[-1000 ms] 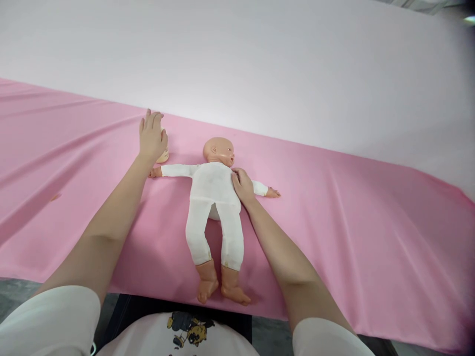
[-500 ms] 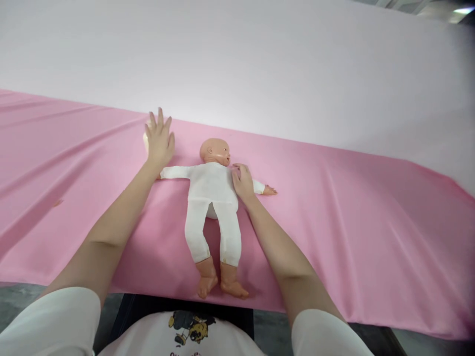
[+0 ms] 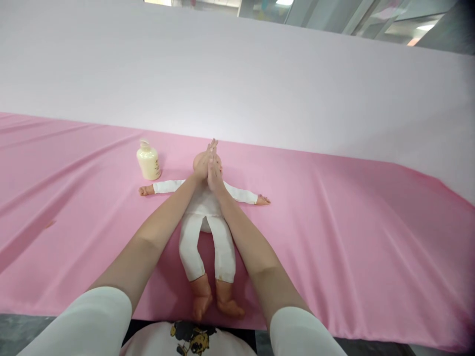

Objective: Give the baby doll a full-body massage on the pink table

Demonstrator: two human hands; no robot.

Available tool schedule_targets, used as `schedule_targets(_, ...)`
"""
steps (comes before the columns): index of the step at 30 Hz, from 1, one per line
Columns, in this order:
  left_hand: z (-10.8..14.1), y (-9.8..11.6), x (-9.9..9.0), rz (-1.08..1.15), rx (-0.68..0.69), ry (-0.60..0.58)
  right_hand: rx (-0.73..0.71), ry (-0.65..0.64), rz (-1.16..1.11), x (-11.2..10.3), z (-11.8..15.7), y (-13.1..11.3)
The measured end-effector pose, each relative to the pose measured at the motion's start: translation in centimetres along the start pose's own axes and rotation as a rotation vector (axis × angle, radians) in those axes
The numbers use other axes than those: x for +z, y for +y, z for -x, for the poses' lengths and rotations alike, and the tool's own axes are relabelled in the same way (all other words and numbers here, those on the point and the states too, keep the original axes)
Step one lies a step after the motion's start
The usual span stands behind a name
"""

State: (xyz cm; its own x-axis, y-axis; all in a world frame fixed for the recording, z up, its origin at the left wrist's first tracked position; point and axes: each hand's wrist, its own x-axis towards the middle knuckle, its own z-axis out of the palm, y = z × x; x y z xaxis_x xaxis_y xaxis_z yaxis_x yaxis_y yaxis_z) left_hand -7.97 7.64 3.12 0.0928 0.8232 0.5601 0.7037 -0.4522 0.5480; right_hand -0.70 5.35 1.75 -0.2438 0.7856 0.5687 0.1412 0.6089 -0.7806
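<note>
A baby doll in a white suit (image 3: 200, 205) lies on its back on the pink cloth (image 3: 297, 232), arms spread and bare feet toward me. My left hand (image 3: 203, 165) and my right hand (image 3: 214, 170) are pressed palm to palm above the doll's upper chest and head, fingers stretched out and pointing away from me. They partly hide the head. Nothing shows between the palms. A cream pump bottle (image 3: 149, 162) stands on the cloth, just beyond the doll's hand at the left.
Behind the cloth rises a plain white panel (image 3: 237, 79), with windows and lights above its top edge. The cloth's near edge hangs close to my body, and folds run across it on both sides.
My left hand has moved right, off the pump bottle, which now shows in full. My right hand has left the doll's side, and both palms have come together. The camera view has tilted up slightly.
</note>
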Motion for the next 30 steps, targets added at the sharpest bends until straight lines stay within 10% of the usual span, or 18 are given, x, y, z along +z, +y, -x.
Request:
schedule_targets(12, 2.9, -1.0, 0.4, -0.213, 0.012, 0.009, 0.244, 0.159, -0.007, -2.2, 0.3, 5.7)
schedule_targets(30, 4.6, -3.7, -0.5, 0.037, -0.127, 0.138, 0.086, 0.006, 0.12, -1.6, 0.5, 6.5)
